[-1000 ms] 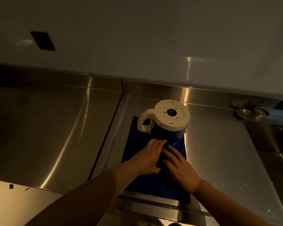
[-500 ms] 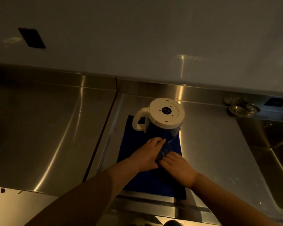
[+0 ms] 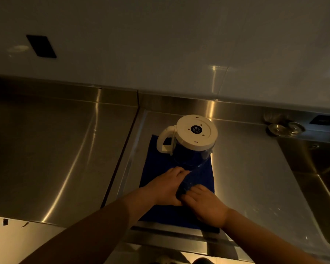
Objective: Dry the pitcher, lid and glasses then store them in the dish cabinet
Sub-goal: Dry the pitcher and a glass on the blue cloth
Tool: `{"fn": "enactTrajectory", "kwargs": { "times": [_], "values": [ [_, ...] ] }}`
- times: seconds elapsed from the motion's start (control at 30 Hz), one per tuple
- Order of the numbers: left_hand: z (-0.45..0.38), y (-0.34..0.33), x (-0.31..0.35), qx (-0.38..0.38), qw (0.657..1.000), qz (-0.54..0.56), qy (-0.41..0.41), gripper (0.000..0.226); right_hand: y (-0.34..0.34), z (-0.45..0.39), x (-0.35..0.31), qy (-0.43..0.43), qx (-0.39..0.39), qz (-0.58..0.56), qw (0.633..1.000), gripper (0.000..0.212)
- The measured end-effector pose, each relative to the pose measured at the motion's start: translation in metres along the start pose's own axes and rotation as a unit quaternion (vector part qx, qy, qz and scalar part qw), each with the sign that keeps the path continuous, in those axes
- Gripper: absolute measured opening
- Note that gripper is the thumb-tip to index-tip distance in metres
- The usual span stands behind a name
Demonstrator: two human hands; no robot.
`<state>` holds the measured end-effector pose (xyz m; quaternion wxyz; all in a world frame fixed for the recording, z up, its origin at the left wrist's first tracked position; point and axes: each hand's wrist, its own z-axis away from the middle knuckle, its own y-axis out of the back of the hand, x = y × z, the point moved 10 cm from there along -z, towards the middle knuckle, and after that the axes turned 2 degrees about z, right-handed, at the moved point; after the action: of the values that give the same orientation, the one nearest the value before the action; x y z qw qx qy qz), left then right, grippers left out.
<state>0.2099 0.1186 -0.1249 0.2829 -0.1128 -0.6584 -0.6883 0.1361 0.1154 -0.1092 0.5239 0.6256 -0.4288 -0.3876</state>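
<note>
A clear pitcher (image 3: 189, 155) with a white round top (image 3: 196, 132) and a white handle stands at the far end of a blue cloth (image 3: 154, 164) on the steel counter. In front of it, a clear glass (image 3: 190, 179) lies between my hands on the cloth. My left hand (image 3: 166, 187) curls over the glass from the left. From the right, my right hand (image 3: 204, 204) grips its near end with bent fingers. Most of the glass is hidden by my hands and the dim light.
The steel counter (image 3: 55, 149) stretches left, with a seam beside the cloth. A sink basin (image 3: 322, 187) lies at the right, two round metal fittings (image 3: 284, 128) behind it. A black wall plate (image 3: 41, 46) is on the white wall.
My hands lay flat and stretched on the cloth a second ago. Both have curled in around the glass, and the right hand has drawn back a little.
</note>
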Motion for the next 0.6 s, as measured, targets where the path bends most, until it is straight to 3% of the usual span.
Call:
{"fn": "enactTrajectory", "kwargs": {
  "times": [0.1,0.2,0.3,0.4,0.47,0.6],
  "values": [
    [0.003,-0.003,-0.005,-0.01,1.0,0.011,0.003,0.107,0.006,-0.002,0.001,0.004,0.003,-0.014,1.0,0.023],
    [0.003,0.006,-0.008,-0.009,1.0,0.003,-0.008,0.111,0.026,-0.01,0.011,-0.009,0.031,-0.044,0.999,0.025],
    [-0.001,0.035,-0.006,0.045,0.998,-0.031,-0.026,0.108,0.059,-0.023,0.033,-0.045,0.101,-0.038,0.993,0.03],
    [-0.007,0.071,-0.003,0.141,0.988,-0.063,-0.024,0.09,0.085,-0.038,0.059,-0.099,0.163,-0.003,0.982,0.036],
    [-0.013,0.089,-0.008,0.193,0.978,-0.074,0.005,0.079,0.092,-0.047,0.077,-0.149,0.163,0.004,0.975,0.048],
    [-0.033,0.097,-0.02,0.19,0.975,-0.104,0.059,0.078,0.086,-0.066,0.1,-0.2,0.112,0.016,0.973,0.06]
  ]
}}
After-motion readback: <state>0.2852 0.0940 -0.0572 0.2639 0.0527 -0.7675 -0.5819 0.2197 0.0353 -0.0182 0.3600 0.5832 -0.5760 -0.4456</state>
